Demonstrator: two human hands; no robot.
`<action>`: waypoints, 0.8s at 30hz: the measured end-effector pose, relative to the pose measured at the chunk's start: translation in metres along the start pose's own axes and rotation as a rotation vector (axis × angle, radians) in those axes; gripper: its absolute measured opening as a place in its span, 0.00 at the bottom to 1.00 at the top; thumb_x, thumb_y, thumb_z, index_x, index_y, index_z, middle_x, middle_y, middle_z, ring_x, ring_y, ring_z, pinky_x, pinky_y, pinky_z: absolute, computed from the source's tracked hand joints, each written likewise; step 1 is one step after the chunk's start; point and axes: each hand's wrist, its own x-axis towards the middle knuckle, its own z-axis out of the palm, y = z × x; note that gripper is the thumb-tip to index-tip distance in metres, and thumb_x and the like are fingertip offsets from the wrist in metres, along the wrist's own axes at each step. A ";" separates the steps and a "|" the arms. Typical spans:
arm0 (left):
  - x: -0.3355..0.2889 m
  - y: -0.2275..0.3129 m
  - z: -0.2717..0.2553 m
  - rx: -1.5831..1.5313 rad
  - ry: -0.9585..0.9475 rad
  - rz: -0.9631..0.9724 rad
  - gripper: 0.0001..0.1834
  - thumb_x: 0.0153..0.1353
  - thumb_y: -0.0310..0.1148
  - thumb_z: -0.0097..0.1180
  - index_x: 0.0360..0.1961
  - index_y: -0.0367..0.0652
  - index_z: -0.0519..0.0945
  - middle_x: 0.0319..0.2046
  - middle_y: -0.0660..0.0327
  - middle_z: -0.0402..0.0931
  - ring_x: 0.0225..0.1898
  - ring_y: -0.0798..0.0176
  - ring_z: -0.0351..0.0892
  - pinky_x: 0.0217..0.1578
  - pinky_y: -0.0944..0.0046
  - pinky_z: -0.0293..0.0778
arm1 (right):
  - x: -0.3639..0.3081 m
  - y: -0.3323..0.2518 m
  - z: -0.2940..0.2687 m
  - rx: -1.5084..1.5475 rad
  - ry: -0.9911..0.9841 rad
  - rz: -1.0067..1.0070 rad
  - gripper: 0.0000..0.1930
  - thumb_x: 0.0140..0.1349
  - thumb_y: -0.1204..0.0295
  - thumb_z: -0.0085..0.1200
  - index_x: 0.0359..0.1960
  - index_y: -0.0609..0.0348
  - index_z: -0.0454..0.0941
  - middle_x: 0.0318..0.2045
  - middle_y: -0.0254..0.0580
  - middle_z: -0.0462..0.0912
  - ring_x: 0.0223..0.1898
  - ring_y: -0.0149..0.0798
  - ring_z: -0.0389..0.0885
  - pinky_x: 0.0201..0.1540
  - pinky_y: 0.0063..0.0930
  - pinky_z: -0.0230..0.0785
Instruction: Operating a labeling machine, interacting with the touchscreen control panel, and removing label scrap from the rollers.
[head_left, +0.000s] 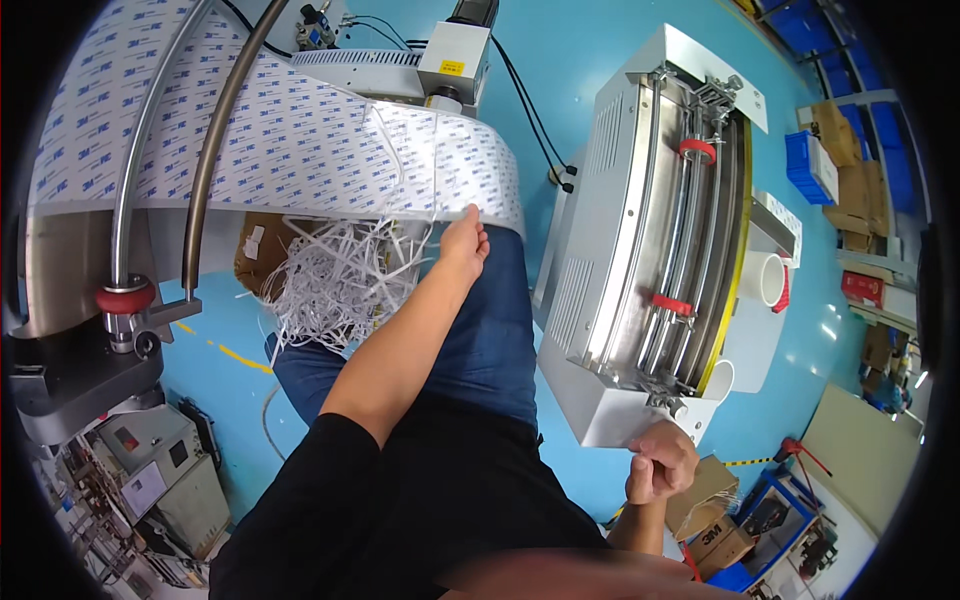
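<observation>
1. Two hands of yours are at separate places: your left hand [463,243] is at the near edge of the white, blue-printed sheet [290,150], and your right hand [664,463] is beside the lower end of the silver roller machine [625,230].
2. Your left thumb lies over the sheet's edge with the fingers curled below; you may be pinching it, but I cannot tell.
3. Your right fingers are curled into a fist. Nothing shows in it, though its far side is hidden.
4. Your sheet stretches from the upper left to just above your thigh, behind the bright metal bar [140,150] and the darker bar [225,120]. Judging by that, laying it across looks done.
5. One thin loose strip [388,145] lies on your sheet, near a cross line that could be a seam or a cut.
6. A tangled heap of white strips [345,285] lies below the sheet, beside a cardboard box [254,255]. If those are trimmings, a good deal of stripping is probably behind you.
7. Your sheet's edge has not been let go, as I judge it, so this stretch seems unfinished; how much remains I cannot tell.
</observation>
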 end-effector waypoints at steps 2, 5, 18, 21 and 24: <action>-0.006 0.008 -0.002 0.009 -0.013 0.031 0.13 0.61 0.43 0.60 0.40 0.47 0.75 0.32 0.64 0.73 0.37 0.64 0.72 0.43 0.62 0.67 | -0.003 0.002 0.001 -0.067 -0.018 -0.043 0.06 0.58 0.73 0.54 0.29 0.62 0.73 0.19 0.41 0.75 0.17 0.34 0.70 0.21 0.27 0.62; -0.058 0.033 0.000 -0.271 -0.284 0.139 0.12 0.64 0.37 0.55 0.44 0.42 0.74 0.37 0.60 0.74 0.42 0.61 0.72 0.49 0.59 0.68 | -0.012 -0.005 0.021 0.015 -0.081 -0.104 0.03 0.53 0.76 0.56 0.25 0.61 0.75 0.19 0.38 0.78 0.18 0.35 0.74 0.22 0.27 0.65; -0.203 0.096 -0.084 -0.504 -0.957 0.109 0.28 0.70 0.37 0.38 0.67 0.35 0.54 0.66 0.47 0.59 0.69 0.49 0.55 0.67 0.46 0.54 | 0.086 -0.008 0.100 1.065 -0.076 0.826 0.28 0.68 0.60 0.48 0.63 0.67 0.60 0.56 0.50 0.73 0.53 0.40 0.75 0.56 0.36 0.67; -0.206 0.088 -0.091 -0.469 -0.987 0.075 0.28 0.71 0.38 0.37 0.67 0.37 0.53 0.66 0.48 0.58 0.69 0.49 0.55 0.66 0.45 0.54 | 0.107 0.004 0.097 0.977 -0.147 0.879 0.15 0.68 0.71 0.45 0.51 0.68 0.71 0.46 0.47 0.81 0.45 0.38 0.81 0.52 0.37 0.72; -0.212 0.087 -0.101 -0.388 -0.932 0.137 0.27 0.72 0.41 0.37 0.67 0.38 0.55 0.62 0.48 0.65 0.63 0.48 0.66 0.62 0.46 0.62 | 0.113 0.007 0.096 0.915 -0.098 0.779 0.12 0.66 0.75 0.44 0.47 0.69 0.72 0.42 0.47 0.82 0.42 0.38 0.82 0.49 0.34 0.74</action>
